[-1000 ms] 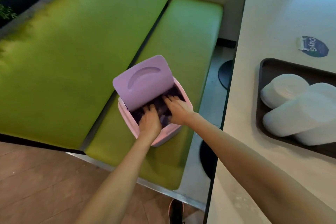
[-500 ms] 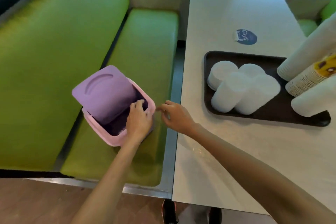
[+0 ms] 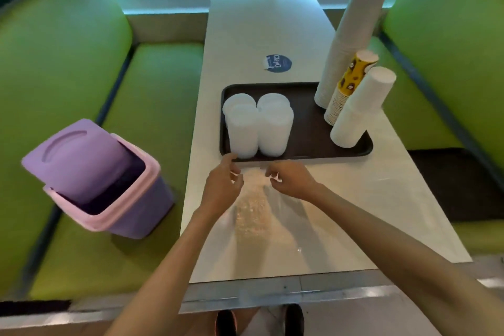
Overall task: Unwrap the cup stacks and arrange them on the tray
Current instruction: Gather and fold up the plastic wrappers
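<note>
1. The left hand (image 3: 223,189) and right hand (image 3: 291,180) hover close together over the pale rectangular table (image 3: 354,199), just before the near rim of the dark brown tray (image 3: 300,88).
2. Both hands have their fingers curled inward at the far end of a clear-wrapped cup stack (image 3: 251,210), which lies lengthwise on the table. Blur hides whether they actually pinch the wrap.
3. Short white cup stacks (image 3: 257,128) stand clustered on the tray's left part, right beyond the fingertips.
4. On the tray's right stand a tall white cup stack (image 3: 351,35), a yellow patterned cup stack (image 3: 351,82) and a shorter white cup stack (image 3: 362,109).
5. A purple swing-lid bin (image 3: 103,180) sits on the green bench seat (image 3: 152,95) to the left.
</note>
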Tool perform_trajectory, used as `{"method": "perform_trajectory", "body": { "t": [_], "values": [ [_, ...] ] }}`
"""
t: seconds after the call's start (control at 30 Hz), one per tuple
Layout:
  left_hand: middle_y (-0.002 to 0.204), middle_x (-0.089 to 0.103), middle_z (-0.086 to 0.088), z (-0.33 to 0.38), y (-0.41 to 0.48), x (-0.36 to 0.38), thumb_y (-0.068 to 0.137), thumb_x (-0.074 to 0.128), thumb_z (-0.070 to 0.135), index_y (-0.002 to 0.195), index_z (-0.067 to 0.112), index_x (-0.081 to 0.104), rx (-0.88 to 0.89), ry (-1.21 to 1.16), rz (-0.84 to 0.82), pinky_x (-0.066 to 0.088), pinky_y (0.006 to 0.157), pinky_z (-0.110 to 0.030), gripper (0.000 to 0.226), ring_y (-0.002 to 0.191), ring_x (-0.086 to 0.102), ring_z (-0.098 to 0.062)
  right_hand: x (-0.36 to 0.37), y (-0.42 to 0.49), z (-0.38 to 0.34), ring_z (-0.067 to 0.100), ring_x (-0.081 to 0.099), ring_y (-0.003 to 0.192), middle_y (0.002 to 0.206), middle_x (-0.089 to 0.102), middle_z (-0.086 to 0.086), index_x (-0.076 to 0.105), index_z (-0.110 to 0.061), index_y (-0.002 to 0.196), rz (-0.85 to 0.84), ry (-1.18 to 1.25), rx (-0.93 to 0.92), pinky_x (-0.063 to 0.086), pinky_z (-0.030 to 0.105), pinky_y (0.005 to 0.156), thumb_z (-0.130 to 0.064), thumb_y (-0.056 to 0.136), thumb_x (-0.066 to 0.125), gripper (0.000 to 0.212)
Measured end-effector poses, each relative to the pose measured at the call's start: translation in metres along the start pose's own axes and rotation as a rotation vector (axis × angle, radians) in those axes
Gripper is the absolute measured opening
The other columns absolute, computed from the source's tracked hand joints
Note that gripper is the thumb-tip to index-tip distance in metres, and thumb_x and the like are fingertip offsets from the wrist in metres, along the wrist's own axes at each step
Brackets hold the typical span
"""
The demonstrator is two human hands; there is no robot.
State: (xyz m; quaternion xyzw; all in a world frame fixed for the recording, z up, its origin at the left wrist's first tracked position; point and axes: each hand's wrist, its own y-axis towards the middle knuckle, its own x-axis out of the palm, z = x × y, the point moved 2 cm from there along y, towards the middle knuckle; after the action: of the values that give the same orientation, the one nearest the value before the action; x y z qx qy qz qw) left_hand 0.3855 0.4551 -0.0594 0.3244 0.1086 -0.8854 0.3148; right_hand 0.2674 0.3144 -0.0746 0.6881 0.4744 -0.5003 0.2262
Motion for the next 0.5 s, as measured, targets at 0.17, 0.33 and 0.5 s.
{"method": "perform_trajectory", "body": {
  "t": [0.17,0.33,0.5],
  "values": [
    [0.093,0.060,0.000,0.026,-0.009,0.035,0.090,0.058,0.008,0.133,0.014,0.045,-0.030,0.020,-0.068,0.047,0.078,-0.028,0.046,0.085,0.059,-0.018,-0.006,-0.024,0.045,0.024,0.052,0.115,0.127,0.055,0.006,0.060,-0.016,0.122,-0.061,-0.081,0.089,0.040,0.029,0.082,-0.020,0.091,0.060,0.032],
    [0.089,0.061,-0.001,0.042,-0.013,0.056,0.090,0.058,0.009,0.133,0.014,0.046,-0.033,0.037,-0.088,0.049,0.075,-0.028,0.046,0.079,0.059,-0.017,-0.007,-0.033,0.069,0.026,0.049,0.119,0.136,0.045,0.009,0.054,-0.015,0.131,-0.076,-0.116,0.102,0.041,0.032,0.090,-0.025,0.089,0.066,0.045],
    [0.088,0.060,0.001,0.048,-0.019,0.064,0.090,0.059,0.011,0.133,0.015,0.047,-0.056,0.050,-0.093,0.053,0.079,-0.037,0.045,0.081,0.061,-0.019,-0.008,-0.029,0.075,0.028,0.047,0.122,0.134,0.050,0.011,0.050,-0.015,0.134,-0.077,-0.216,0.084,0.037,0.035,0.099,-0.030,0.090,0.063,0.048]
  ]
}}
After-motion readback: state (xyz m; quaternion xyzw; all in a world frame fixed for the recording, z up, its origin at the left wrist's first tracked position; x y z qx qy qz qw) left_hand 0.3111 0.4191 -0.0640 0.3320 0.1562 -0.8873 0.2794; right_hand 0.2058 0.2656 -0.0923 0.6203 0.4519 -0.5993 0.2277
